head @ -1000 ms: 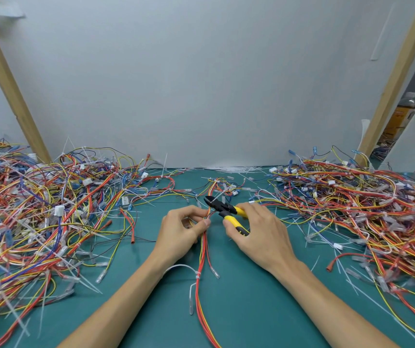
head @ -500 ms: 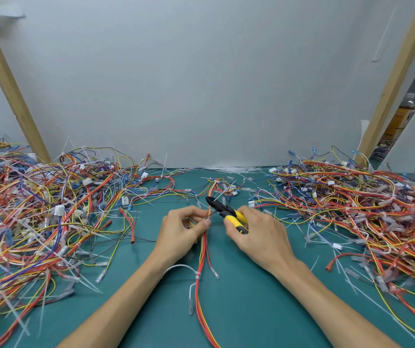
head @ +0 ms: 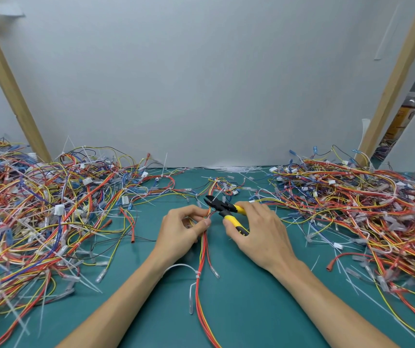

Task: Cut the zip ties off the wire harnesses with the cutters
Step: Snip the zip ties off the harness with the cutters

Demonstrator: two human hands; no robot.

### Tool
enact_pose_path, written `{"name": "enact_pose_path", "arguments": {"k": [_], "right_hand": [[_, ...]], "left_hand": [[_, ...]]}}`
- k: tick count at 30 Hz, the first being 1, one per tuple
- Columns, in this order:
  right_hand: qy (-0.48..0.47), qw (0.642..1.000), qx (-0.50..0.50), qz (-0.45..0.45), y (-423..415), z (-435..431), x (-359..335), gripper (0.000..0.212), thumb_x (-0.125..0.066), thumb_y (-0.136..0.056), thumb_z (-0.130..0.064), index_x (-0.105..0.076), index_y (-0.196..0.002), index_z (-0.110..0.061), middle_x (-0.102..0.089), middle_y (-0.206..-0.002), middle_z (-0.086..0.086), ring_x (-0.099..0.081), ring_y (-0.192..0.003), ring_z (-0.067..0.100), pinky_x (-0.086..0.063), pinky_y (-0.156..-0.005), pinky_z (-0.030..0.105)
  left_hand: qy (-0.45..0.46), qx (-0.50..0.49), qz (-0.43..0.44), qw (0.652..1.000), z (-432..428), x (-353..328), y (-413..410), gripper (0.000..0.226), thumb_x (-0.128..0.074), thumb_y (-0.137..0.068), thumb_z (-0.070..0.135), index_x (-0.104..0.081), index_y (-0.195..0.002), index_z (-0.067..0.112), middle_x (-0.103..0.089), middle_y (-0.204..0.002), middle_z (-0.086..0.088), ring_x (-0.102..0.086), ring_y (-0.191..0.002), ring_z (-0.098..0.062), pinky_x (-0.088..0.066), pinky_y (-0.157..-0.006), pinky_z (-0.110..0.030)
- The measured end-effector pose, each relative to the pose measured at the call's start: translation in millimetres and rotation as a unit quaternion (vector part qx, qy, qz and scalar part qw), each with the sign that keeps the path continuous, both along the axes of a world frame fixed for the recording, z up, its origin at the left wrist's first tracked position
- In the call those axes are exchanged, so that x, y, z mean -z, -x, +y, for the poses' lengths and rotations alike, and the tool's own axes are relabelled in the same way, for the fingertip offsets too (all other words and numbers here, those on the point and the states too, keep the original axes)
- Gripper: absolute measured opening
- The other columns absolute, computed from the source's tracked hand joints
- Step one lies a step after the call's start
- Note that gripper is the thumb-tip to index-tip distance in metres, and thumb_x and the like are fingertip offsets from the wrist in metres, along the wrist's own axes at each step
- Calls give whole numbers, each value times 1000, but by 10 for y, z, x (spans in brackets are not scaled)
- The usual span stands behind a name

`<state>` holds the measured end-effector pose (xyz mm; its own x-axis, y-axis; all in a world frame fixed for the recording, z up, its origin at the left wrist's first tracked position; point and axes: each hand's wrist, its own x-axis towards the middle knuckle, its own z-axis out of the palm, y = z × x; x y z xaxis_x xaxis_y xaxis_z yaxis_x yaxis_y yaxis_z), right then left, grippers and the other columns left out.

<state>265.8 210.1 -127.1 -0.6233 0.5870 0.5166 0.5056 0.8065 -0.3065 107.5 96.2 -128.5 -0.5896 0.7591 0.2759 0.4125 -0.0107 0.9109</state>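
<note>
two hands point(head: 183, 229) point(head: 259, 234) on harness point(head: 202, 249), cutters point(head: 226, 209)

A green mat point(head: 251, 310) covers the table. A white wall point(head: 201, 84) stands behind, with slanted wooden posts point(head: 8, 84) left and right.

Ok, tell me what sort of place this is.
Probably a small workshop bench for reworking wire harnesses: a green table mat heaped with tangled harness piles, cut zip ties swept against a plain white backboard, and yellow-handled cutters in the right hand.
</note>
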Motion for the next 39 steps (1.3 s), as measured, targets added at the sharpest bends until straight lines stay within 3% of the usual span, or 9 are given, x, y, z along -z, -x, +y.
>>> {"name": "enact_pose_path", "arguments": {"k": [8,14,17,23,29,39], "right_hand": [[-1,1000,2,-26,11,-10,-23,34,-50,-88,-57,-53,-93,-24,-51,-78,-9,-53,-80,17,-31,-62,29],[22,999,3,-44,15,-12,-39,37,-41,-90,-61,-48,-90,-25,-46,-72,-8,-43,-69,18,-31,-58,31],[22,999,5,-42,18,-17,-40,38,-38,-90,-62,-48,-88,-26,-48,-71,-7,-47,-69,19,-33,-58,32],[23,1000,5,-20,16,-10,-20,38,-42,-87,-63,-55,-94,-29,-55,-78,-8,-56,-79,19,-38,-61,31],[9,1000,0,10,21,14,-6,43,-53,-86,-60,-59,-112,-26,-59,-97,-7,-54,-95,18,-42,-82,32],[11,1000,-7,5,18,-6,-19,47,-55,-87,-58,-59,-120,-24,-60,-102,-5,-53,-98,18,-41,-86,32]], "left_hand": [[3,-2,5,1000,1,-14,-1,16,-75,-83,14,-72,-81,30,-66,-65,12,-53,-52,-11,-49,-51,-23],[4,-2,-1,1000,-5,-22,-8,16,-75,-83,15,-71,-81,30,-66,-65,13,-55,-54,-13,-50,-52,-24],[3,-3,-6,1000,-4,-29,-17,15,-74,-83,15,-72,-82,30,-66,-65,12,-54,-53,-13,-50,-52,-24],[-1,1,-30,1000,-10,-56,-44,13,-72,-84,10,-71,-82,23,-64,-60,9,-53,-51,-14,-47,-52,-23],[-25,-4,-75,997,-13,-79,-50,16,-69,-86,2,-70,-81,17,-59,-57,7,-49,-47,-9,-43,-47,-18],[-28,-2,-77,997,-31,-99,-56,11,-68,-86,2,-70,-84,12,-59,-61,1,-49,-47,-6,-43,-47,-18]]}}
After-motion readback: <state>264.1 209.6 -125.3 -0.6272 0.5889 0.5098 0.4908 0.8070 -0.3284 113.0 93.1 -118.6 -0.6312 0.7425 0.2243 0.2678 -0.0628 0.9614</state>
